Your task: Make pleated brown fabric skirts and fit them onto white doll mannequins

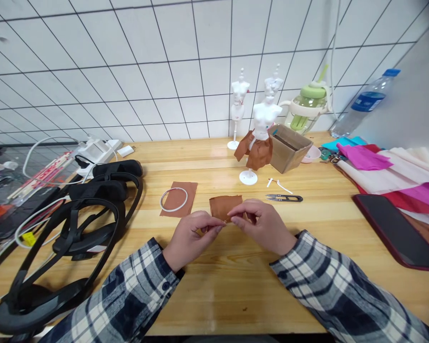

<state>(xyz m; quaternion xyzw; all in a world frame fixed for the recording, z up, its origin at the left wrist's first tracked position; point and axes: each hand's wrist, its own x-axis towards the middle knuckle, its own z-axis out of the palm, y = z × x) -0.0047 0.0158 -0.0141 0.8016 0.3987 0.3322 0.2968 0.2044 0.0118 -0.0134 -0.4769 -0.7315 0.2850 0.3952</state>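
Note:
My left hand (200, 236) and my right hand (259, 224) meet at the middle of the table, thumb and forefinger pinched on each. Whatever sits between the fingertips is too small to make out. Just behind them lies a small brown piece of cloth (223, 206), its lower right corner partly covered by my right fingers. To the left, a thin pale ring (161, 200) rests on a second brown cloth piece (186, 190). Thread snips (286, 197) lie beyond my right hand, near some small white scraps (285, 188).
Two white mini dress forms (238, 112) stand at the back, the nearer one (266, 116) draped in brown cloth (260, 153). Beside them are a cardboard box (291, 155) and green-lidded cup (309, 102). Black headsets (116, 224) crowd the left; a phone (400, 228) and fabrics (403, 174) the right.

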